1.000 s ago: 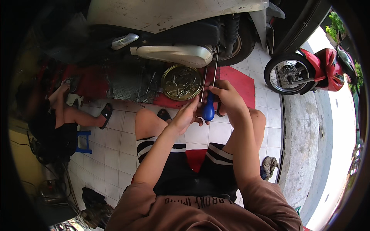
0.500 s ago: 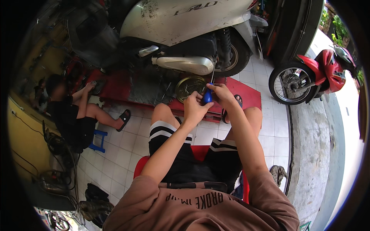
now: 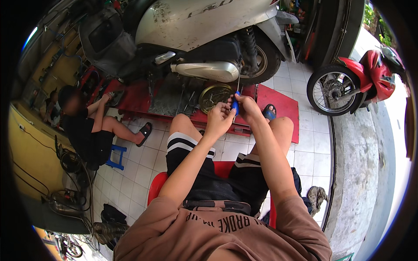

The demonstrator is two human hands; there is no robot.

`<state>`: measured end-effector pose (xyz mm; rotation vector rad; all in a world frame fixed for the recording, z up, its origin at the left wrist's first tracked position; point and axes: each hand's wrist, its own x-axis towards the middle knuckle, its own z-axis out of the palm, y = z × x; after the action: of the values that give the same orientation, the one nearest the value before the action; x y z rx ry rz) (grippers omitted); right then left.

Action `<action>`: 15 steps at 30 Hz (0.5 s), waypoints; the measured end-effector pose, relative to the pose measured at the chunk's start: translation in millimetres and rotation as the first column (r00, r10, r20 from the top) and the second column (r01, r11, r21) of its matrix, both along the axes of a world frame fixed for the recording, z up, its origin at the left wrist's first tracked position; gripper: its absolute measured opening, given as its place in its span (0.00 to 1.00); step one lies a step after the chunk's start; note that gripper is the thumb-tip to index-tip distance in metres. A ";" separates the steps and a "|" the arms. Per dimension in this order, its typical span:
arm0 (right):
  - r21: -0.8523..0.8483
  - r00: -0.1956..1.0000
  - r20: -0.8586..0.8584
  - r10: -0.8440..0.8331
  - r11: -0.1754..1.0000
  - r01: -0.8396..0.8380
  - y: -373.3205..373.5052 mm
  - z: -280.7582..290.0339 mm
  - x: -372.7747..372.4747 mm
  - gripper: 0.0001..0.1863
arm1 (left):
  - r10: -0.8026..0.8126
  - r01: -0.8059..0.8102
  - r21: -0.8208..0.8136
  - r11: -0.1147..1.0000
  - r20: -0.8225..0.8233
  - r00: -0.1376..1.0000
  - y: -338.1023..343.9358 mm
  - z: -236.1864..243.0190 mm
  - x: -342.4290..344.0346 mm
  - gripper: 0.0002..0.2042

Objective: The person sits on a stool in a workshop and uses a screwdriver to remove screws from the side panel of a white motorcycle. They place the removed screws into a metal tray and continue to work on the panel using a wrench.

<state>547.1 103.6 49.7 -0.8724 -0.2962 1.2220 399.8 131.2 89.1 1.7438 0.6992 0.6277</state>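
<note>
I hold a screwdriver (image 3: 235,105) with a blue handle, its long thin shaft pointing up and away toward the rear of the silver scooter (image 3: 204,26). My right hand (image 3: 249,109) is closed round the handle from the right. The fingers of my left hand (image 3: 219,121) pinch the handle from the other side. Just beyond the shaft are the scooter's silver side cover (image 3: 207,71) and rear wheel (image 3: 266,58). Whether the tip touches anything there, I cannot tell. Left of my hands, a round yellowish tray (image 3: 201,104) holds small parts.
The scooter stands on a red platform (image 3: 281,114), with several tools (image 3: 188,103) lying on it. At the left a person (image 3: 85,126) sits on a blue stool (image 3: 116,157), hands at the platform. A red motorbike (image 3: 370,80) is parked at the right. A rag (image 3: 317,200) lies on the tiled floor.
The view has shifted slightly. My left fingers have shifted on the blue handle, which now stands more upright. Both hands stay on the screwdriver.
</note>
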 end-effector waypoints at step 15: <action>-0.059 0.984 0.178 -0.005 0.998 0.016 1.6 -2.9 2.8 0.14 | 0.152 -0.124 0.281 0.951 -0.080 0.985 5.0 -9.7 -0.4 0.10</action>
<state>549.9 105.2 46.7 -1.0369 -0.3994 1.1500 399.4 136.2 79.4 2.0067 0.8418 0.7672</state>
